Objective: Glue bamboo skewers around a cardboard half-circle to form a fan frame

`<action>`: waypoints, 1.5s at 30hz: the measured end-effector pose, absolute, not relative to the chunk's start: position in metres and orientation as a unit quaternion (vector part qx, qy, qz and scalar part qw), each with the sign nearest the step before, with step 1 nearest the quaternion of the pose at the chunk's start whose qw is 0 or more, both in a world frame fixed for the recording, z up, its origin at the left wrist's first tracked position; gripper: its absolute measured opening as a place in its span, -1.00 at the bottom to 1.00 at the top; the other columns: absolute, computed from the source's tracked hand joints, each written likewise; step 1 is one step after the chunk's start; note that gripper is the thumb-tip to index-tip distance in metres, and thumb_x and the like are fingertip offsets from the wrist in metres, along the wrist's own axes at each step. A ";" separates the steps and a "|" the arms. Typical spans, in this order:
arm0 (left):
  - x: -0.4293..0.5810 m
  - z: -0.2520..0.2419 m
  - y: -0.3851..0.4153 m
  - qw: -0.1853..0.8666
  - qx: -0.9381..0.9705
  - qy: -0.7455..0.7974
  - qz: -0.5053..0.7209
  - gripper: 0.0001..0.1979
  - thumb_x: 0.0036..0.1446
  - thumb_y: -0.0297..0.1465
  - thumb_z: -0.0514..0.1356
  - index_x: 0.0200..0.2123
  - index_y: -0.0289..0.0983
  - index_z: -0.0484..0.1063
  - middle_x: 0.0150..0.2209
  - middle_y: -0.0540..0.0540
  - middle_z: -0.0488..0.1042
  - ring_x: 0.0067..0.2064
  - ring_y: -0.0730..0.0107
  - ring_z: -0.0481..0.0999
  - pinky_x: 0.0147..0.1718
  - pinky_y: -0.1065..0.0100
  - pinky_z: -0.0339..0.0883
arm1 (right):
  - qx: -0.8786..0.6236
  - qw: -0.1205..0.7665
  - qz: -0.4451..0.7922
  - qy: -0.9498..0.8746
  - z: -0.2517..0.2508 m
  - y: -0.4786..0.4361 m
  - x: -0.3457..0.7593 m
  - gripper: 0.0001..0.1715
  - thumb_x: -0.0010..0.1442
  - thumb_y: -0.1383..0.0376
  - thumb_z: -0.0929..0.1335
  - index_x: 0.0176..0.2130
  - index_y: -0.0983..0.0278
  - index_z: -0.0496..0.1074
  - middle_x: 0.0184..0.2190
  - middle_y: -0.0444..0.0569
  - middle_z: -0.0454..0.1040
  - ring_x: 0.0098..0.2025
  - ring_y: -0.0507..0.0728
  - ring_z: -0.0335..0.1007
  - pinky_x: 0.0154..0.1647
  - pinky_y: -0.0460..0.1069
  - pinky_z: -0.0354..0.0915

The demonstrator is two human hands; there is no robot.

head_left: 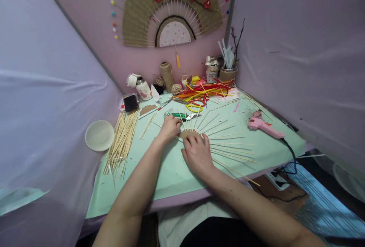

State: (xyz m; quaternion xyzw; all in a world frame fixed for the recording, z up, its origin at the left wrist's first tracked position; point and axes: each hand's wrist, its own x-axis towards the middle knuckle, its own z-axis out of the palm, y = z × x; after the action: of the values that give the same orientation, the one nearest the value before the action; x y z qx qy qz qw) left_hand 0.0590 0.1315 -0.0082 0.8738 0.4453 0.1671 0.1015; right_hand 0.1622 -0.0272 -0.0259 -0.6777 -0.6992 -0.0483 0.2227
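A half-round piece of brown cardboard lies on the table, with thin bamboo sticks fanning out from its curved edge. At its left end, my left hand has its fingers bent together around a bamboo stick, most of which the hand hides. My right hand rests on the cardboard with fingers stretched out and slightly apart, covering its lower right part. Just beyond the hands lie green-handled pliers, partly behind the upright-looking sticks.
A pile of bamboo sticks and a white dish are at left. A pink glue gun with a cord lies right. Scissors, pipe cleaners, a twine spool and jars stand behind. A decorated fan hangs on the wall.
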 end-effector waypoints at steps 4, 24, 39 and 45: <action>0.062 -0.009 0.130 0.098 0.878 0.440 0.163 -0.65 0.16 -0.49 0.01 -0.21 -0.25 0.61 -0.25 -0.19 0.40 -0.07 0.13 0.37 0.06 0.07 0.26 | -0.675 0.228 -0.046 -0.700 -0.026 -0.027 0.163 -0.70 0.27 0.24 0.36 -0.02 0.27 0.48 -0.09 0.11 0.53 0.01 0.29 0.28 0.28 0.27 -0.09; 0.058 -0.005 0.122 0.089 0.885 0.428 0.163 -0.59 0.18 -0.53 0.04 -0.03 -0.23 0.59 -0.25 -0.18 0.34 -0.10 0.15 0.33 0.03 0.09 0.27 | -0.673 0.231 -0.052 -0.701 -0.027 -0.027 0.162 -0.67 0.27 0.23 0.36 0.01 0.29 0.48 -0.09 0.12 0.52 0.01 0.29 0.27 0.28 0.27 -0.11; 0.036 0.000 0.130 0.135 0.871 0.442 0.165 -0.73 0.14 -0.45 0.19 -0.09 -0.24 0.58 -0.26 -0.16 0.50 -0.16 0.16 0.47 -0.07 0.18 0.34 | -0.677 0.228 -0.054 -0.698 -0.026 -0.028 0.162 -0.73 0.25 0.25 0.37 -0.06 0.29 0.49 -0.12 0.10 0.52 0.00 0.28 0.28 0.28 0.26 -0.10; 0.038 -0.007 0.134 0.170 0.870 0.436 0.153 -0.78 0.15 -0.42 0.20 -0.15 -0.26 0.59 -0.21 -0.17 0.56 -0.13 0.17 0.50 -0.08 0.22 0.34 | -0.675 0.230 -0.059 -0.699 -0.028 -0.027 0.162 -0.70 0.26 0.25 0.36 -0.03 0.29 0.49 -0.11 0.12 0.52 0.00 0.29 0.27 0.28 0.27 -0.11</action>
State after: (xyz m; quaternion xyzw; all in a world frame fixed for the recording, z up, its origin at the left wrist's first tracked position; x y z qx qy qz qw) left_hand 0.0380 0.1344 -0.0074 0.8703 0.4360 0.1533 0.1699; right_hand 0.1620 -0.0272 -0.0278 -0.6746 -0.6989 -0.0588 0.2303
